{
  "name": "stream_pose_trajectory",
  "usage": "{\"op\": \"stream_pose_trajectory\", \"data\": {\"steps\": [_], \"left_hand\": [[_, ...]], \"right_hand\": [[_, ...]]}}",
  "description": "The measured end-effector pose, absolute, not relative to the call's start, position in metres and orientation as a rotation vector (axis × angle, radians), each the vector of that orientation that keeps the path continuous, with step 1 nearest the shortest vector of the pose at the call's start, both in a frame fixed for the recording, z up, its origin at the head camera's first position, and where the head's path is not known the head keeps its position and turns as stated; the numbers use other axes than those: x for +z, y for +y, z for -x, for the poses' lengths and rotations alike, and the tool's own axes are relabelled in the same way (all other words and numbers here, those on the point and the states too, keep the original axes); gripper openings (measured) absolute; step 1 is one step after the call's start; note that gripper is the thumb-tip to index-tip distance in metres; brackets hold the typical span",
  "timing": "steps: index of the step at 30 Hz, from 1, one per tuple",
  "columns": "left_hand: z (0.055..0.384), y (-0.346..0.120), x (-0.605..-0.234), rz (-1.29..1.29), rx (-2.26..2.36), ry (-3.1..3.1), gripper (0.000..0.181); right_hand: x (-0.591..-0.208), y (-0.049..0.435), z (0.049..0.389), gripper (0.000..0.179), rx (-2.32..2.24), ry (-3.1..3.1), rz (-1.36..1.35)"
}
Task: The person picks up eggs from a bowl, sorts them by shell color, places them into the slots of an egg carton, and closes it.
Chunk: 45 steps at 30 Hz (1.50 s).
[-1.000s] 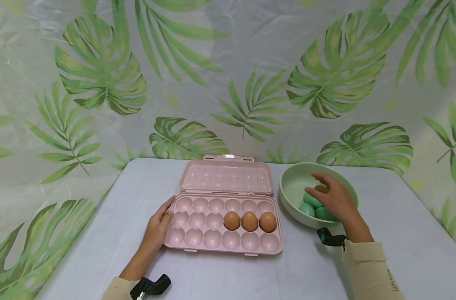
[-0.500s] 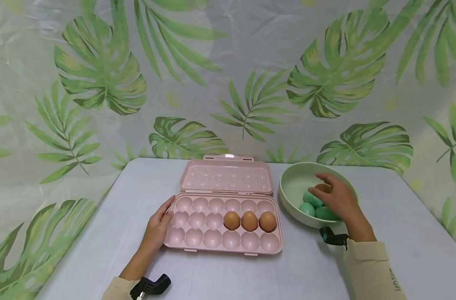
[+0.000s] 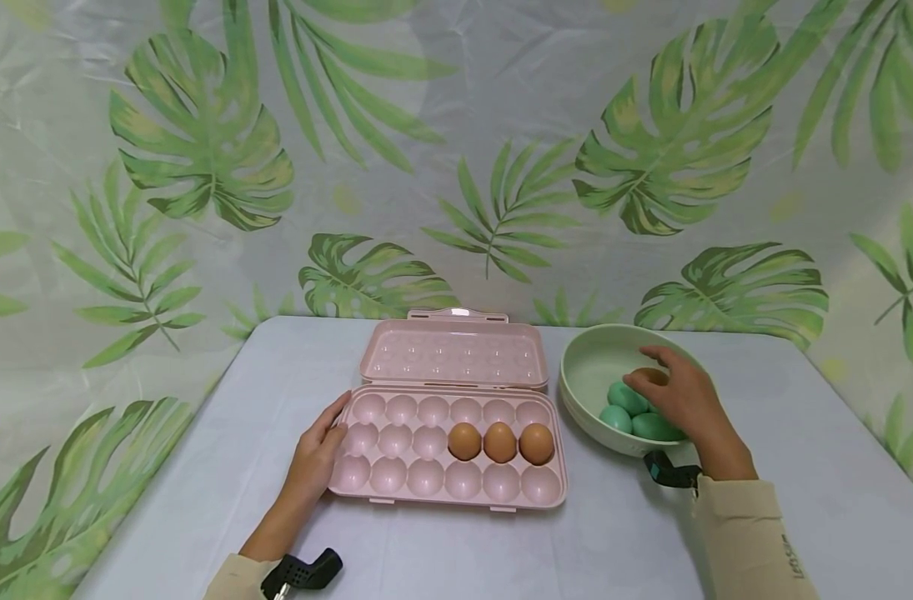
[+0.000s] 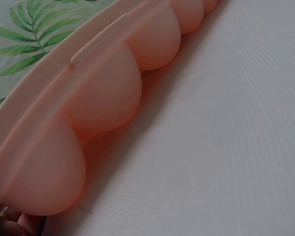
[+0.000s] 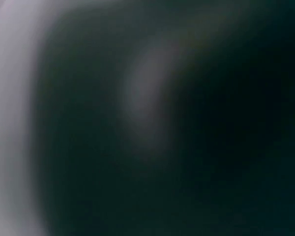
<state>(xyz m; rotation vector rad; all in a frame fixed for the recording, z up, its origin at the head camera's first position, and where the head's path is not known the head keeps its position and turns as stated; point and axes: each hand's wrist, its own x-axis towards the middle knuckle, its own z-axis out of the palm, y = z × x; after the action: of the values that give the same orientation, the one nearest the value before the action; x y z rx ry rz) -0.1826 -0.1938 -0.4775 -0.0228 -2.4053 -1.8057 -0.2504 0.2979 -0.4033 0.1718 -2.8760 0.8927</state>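
My left hand (image 3: 319, 450) grips the left side of a pink egg carton (image 3: 444, 502), which lies with its lid (image 3: 453, 350) folded back. Three brown eggs (image 3: 499, 442) fill the right half of its middle row. To the right, a light green bowl (image 3: 587, 367) holds several green eggs (image 3: 654, 427). Over the bowl my right hand (image 3: 684, 396) has its thumb and fingers curved round a brown egg (image 3: 654, 377), which the hand partly hides. In the left wrist view the underside of the carton's cups (image 4: 44, 172) shows close up; the right wrist view is dark and blurred.
A white cloth (image 3: 614, 533) covers the table. Behind it hangs a leaf-patterned sheet (image 3: 516, 100). The bowl stands close to the carton's right end. Black cameras (image 3: 306, 572) sit on both wrists.
My right hand has shifted slightly to the right, and the brown egg has moved a little with it. A green egg beside it also moves slightly. The left hand and carton stay put.
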Motion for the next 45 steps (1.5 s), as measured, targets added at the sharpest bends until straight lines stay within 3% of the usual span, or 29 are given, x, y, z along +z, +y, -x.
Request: {"op": "stream_pose_trajectory", "data": {"steps": [45], "left_hand": [[0.1826, -0.1932, -0.4775, 0.036, -1.801, -2.391, 0.045]], "right_hand": [[-0.4119, 0.2955, 0.2549, 0.063, 0.862, -2.971, -0.249]]}}
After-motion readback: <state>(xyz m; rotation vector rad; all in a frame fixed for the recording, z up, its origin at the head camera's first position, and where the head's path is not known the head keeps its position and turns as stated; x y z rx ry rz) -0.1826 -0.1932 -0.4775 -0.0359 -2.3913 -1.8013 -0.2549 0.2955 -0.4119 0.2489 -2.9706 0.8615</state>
